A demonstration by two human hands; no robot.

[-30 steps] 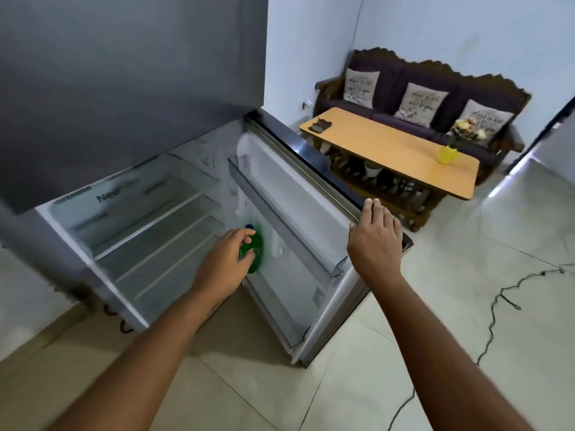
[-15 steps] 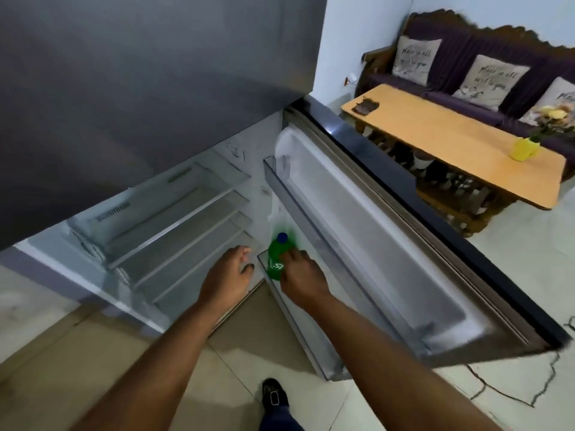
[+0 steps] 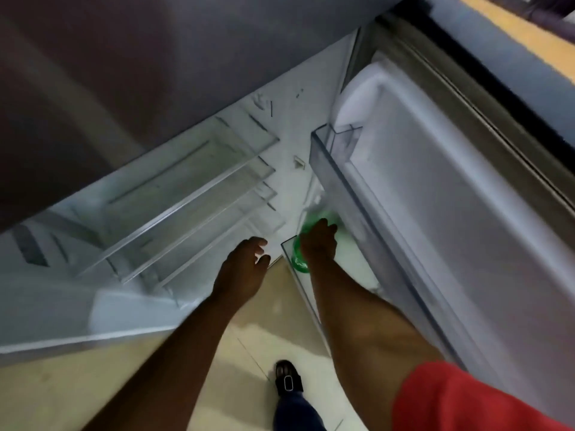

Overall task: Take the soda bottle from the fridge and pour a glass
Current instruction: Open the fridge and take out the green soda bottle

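Note:
A green soda bottle [image 3: 298, 259] stands in the lower bin of the open fridge door [image 3: 435, 194]. My right hand [image 3: 319, 241] is wrapped over its top and neck, hiding the cap. Beside it, my left hand [image 3: 245, 269] hovers with fingers apart, holding nothing, just in front of the fridge's lower shelves [image 3: 193, 197]. No glass is in view.
The fridge's grey upper door [image 3: 124, 73] looms overhead. Its inner shelves hold nothing. A corner of the wooden table [image 3: 529, 35] shows past the open door at top right. My shoe [image 3: 287, 379] stands on the tiled floor between the arms.
My right hand left the door's edge and has closed over the bottle's top. My left hand let go of the bottle and drew aside. The view has tilted downward and closer.

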